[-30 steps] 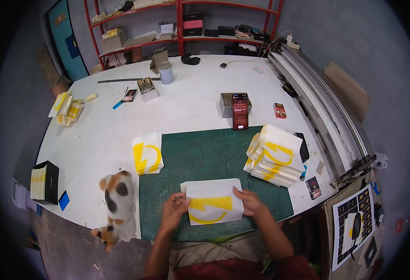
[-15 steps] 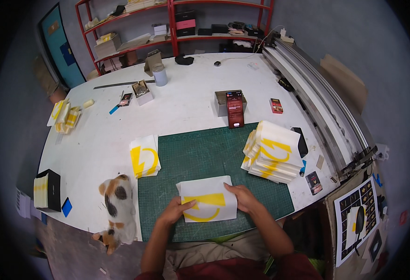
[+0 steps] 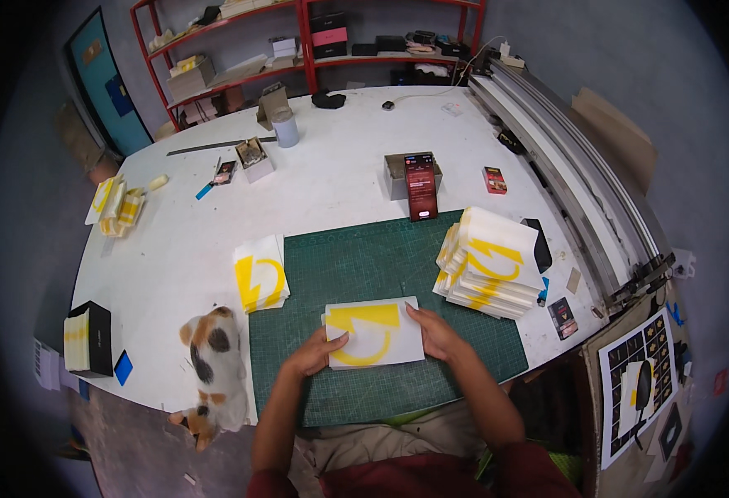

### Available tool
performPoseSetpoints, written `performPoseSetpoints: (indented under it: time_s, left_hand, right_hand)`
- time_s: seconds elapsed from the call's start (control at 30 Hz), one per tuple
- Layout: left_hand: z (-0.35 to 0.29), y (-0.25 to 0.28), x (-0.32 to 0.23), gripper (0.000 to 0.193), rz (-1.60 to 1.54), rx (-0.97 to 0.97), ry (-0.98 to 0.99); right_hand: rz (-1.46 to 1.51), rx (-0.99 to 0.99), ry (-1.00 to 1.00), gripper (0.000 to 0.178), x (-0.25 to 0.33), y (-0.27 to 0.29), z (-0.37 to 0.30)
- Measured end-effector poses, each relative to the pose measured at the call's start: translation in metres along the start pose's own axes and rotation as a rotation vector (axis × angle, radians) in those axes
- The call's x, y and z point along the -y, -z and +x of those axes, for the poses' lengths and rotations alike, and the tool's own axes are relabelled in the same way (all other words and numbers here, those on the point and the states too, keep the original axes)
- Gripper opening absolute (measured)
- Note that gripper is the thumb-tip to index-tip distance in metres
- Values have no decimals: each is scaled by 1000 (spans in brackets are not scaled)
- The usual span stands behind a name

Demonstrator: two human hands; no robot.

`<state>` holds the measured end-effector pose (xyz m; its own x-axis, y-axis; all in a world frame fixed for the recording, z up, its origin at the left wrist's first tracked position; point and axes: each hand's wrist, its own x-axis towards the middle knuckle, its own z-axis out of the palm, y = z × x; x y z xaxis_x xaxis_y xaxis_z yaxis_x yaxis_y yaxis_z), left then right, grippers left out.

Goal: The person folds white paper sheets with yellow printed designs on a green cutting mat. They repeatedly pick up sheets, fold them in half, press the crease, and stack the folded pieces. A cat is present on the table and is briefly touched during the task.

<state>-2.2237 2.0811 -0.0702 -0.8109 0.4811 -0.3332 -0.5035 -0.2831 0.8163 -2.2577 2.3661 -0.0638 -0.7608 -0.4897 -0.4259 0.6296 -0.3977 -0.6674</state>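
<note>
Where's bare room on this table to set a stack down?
Bare: the white table between the small open box and brown box; the green mat above the held sheet. Crowded: right edge by the big stack; left front by the cat.

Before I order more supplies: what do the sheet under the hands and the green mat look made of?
The white sheet with the yellow shape looks like thin paper or card: flat, matte, crisp edges. Both the left hand and the right hand press on it. The green cutting mat looks like matte rubbery plastic with a faint grid.
</note>
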Motion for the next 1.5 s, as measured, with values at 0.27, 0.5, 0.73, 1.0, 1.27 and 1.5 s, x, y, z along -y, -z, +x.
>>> performPoseSetpoints:
  time_s: [0.27, 0.5, 0.73, 1.0, 1.27, 1.5]
  left_hand:
    - [0, -5, -13, 55, -16, -32, 94]
    - [14, 7, -20, 62, -233, 64, 184]
    - [16, 5, -7, 68, -86, -41, 143]
    - [7, -2, -12, 77, -82, -20, 74]
    - [4, -1, -3, 65, 388, -194, -155]
    - [0, -13, 8, 64, 493, -444, -342]
  right_hand:
    - [-22, -28, -58, 53, 7, 0, 12]
    - [41, -37, -131, 47, 7, 8, 20]
    - [14, -74, -102, 50, 5, 0, 14]
    - [-428, 112, 268, 40, -14, 11, -35]
    - [-740, -325, 512, 22, -29, 6, -15]
    - [-689, -354, 357, 22, -24, -1, -11]
